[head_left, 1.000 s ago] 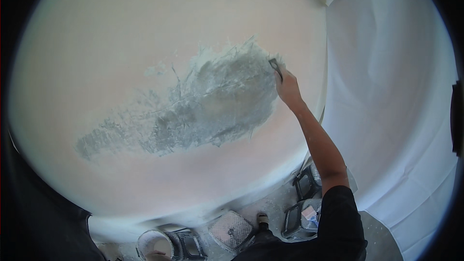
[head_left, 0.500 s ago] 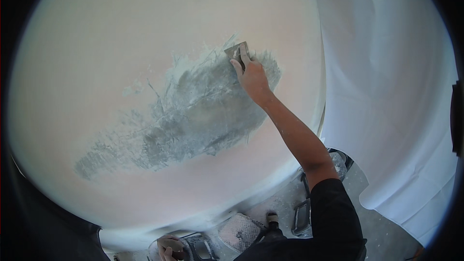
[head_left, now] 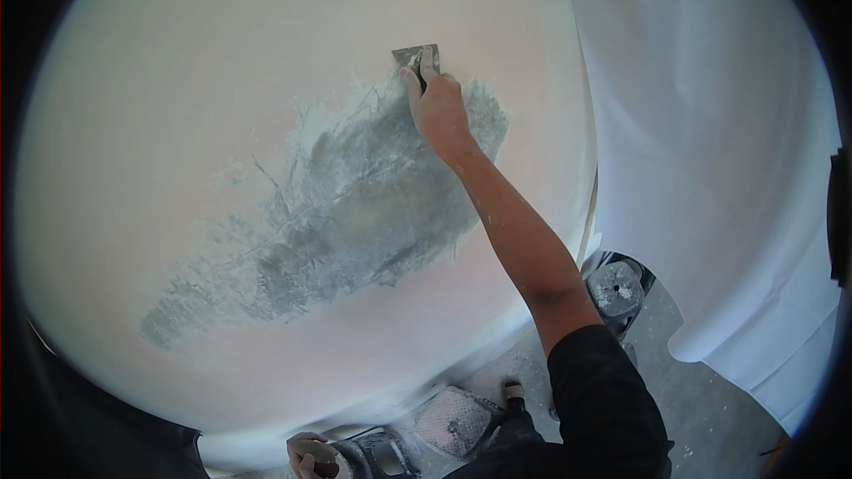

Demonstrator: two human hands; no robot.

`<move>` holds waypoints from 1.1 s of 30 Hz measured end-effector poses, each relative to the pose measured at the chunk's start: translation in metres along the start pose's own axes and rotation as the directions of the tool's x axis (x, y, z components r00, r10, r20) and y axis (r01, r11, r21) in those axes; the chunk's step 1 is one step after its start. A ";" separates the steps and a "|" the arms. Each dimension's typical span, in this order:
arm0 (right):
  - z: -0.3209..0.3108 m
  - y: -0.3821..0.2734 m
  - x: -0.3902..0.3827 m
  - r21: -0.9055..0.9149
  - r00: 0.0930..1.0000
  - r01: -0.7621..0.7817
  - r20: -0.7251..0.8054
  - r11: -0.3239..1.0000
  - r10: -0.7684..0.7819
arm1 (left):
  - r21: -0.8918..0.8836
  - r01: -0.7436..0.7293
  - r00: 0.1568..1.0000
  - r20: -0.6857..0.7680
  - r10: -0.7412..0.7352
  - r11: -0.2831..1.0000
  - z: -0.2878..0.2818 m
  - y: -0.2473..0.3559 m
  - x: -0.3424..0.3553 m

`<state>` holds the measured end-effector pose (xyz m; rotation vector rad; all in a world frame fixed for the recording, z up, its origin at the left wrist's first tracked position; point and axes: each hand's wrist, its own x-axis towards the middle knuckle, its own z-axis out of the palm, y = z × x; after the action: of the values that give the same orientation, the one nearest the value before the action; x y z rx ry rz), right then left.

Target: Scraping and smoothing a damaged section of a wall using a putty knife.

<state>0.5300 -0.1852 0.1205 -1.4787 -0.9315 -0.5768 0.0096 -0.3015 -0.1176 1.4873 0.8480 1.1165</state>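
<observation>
My right hand (head_left: 438, 113) is stretched up over a large pale curved panel (head_left: 195, 80) with a putty knife (head_left: 412, 56) gripped in it, forefinger laid along the tool. The blade is at the upper edge of a rough grey filler patch (head_left: 364, 204), which runs down to the lower left with ragged, streaked borders. Low in the view, my left hand (head_left: 303, 456) curls its fingers around something brownish and rounded; what it is cannot be made out.
White sheeting (head_left: 710, 151) hangs along the right side. On the dusty concrete floor (head_left: 674, 408) are a grey-white stool-like item (head_left: 615, 289), a square textured pad (head_left: 451, 421) and a dark-framed item (head_left: 386, 456) beside my left hand.
My right hand and the putty knife have moved up and slightly left over the patch's upper edge. My left hand still grips the brownish thing. The view has shifted a little.
</observation>
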 end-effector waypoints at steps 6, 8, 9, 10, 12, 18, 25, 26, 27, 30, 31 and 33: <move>0.007 0.023 -0.037 -0.033 0.999 0.008 0.040 0.999 -0.007 | -0.037 0.049 0.999 0.020 -0.048 0.998 -0.006 -0.010 -0.006; 0.002 0.027 -0.038 -0.034 0.999 0.025 0.032 0.999 -0.024 | -0.019 -0.007 1.000 -0.016 0.007 1.000 -0.003 -0.011 -0.007; -0.004 0.021 -0.038 -0.061 0.995 0.038 0.094 0.997 -0.032 | 0.005 -0.061 0.997 -0.051 0.061 0.998 -0.001 -0.009 -0.008; -0.006 0.016 -0.039 -0.088 0.987 0.053 0.155 0.995 -0.039 | 0.005 -0.061 0.997 -0.055 0.061 0.998 0.000 -0.006 -0.010; -0.004 0.015 -0.040 -0.074 0.985 0.054 0.167 0.996 -0.041 | 0.100 -0.103 0.972 -0.199 0.122 0.990 0.005 0.003 -0.011; 0.005 0.020 -0.029 -0.081 0.989 0.079 0.131 0.994 -0.068 | -0.010 -0.016 0.999 -0.038 0.016 1.000 0.002 0.002 0.008; 0.006 0.006 -0.034 -0.043 0.982 0.046 0.183 0.998 -0.037 | -0.041 -0.043 0.997 -0.068 0.040 0.998 0.019 -0.006 0.019; 0.001 0.005 -0.028 -0.050 0.983 0.043 0.179 0.998 -0.033 | -0.060 -0.061 0.998 -0.009 0.060 0.996 0.022 -0.003 0.022; -0.001 0.003 -0.017 0.007 0.988 0.025 0.151 1.000 -0.026 | -0.078 -0.079 0.996 0.045 0.083 0.994 0.023 -0.001 0.024; -0.001 -0.011 -0.022 0.061 0.984 -0.015 0.180 0.998 0.004 | -0.040 -0.160 0.987 -0.039 0.159 0.986 0.026 -0.002 0.024; 0.001 -0.016 -0.029 0.053 0.972 -0.035 0.235 0.998 0.021 | -0.036 -0.159 0.987 -0.043 0.158 0.987 0.019 -0.003 0.021; 0.005 -0.003 -0.033 0.071 0.984 0.004 0.176 0.997 -0.016 | -0.055 -0.071 0.997 0.014 0.072 0.996 0.012 -0.006 0.017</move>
<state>0.5090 -0.1876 0.0949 -1.4789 -1.0870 -0.4202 0.0264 -0.2886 -0.1202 1.4894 0.7528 1.1705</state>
